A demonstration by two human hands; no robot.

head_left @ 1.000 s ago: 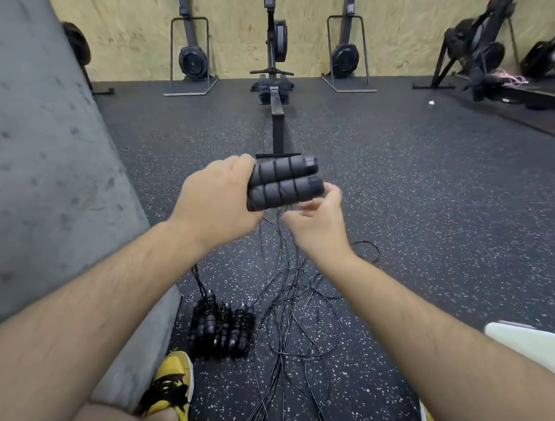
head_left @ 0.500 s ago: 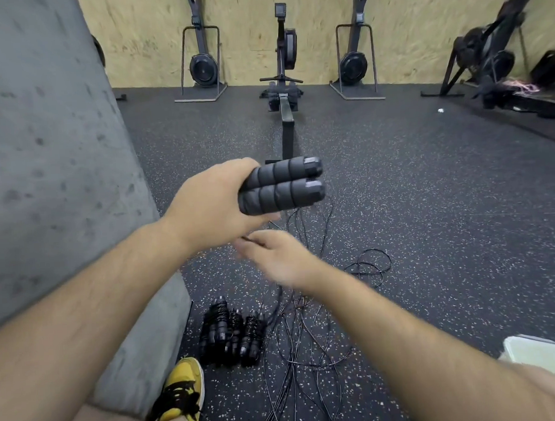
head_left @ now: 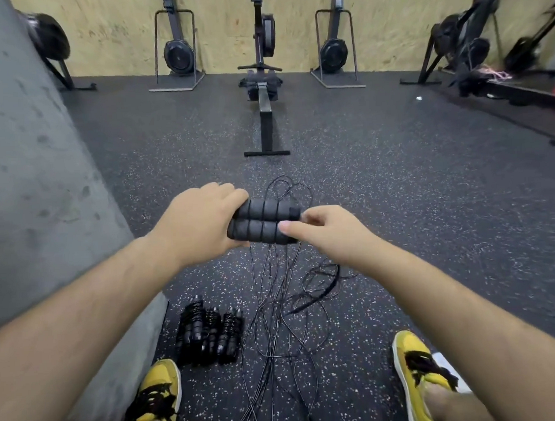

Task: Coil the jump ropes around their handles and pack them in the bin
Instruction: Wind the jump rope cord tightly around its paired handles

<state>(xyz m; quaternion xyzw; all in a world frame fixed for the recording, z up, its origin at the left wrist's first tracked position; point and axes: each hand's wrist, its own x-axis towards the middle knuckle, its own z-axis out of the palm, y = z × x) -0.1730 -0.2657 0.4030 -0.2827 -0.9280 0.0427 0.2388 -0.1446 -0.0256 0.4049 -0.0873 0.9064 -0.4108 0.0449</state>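
Observation:
My left hand [head_left: 197, 226] grips two black foam jump rope handles [head_left: 264, 222], held side by side and pointing right. My right hand [head_left: 324, 230] is at their right end, thumb lying on the lower handle and fingers curled at the tip of the upper one, where the cord comes out. From the handles a thin black cord [head_left: 272, 274] hangs down into a loose tangle of ropes [head_left: 275, 331] on the floor. Coiled jump ropes [head_left: 208, 336] lie bundled by my left shoe. A corner of the white bin [head_left: 448, 370] shows behind my right shoe.
A grey concrete block [head_left: 40, 189] runs along my left side. My yellow shoes [head_left: 157, 397] stand either side of the ropes. A rowing machine [head_left: 265, 115] stretches ahead on the speckled rubber floor, with more machines along the plywood wall.
My right hand rose from under the handles to their right end. Both hands sit lower in view as my head tilted down, bringing my shoes into sight.

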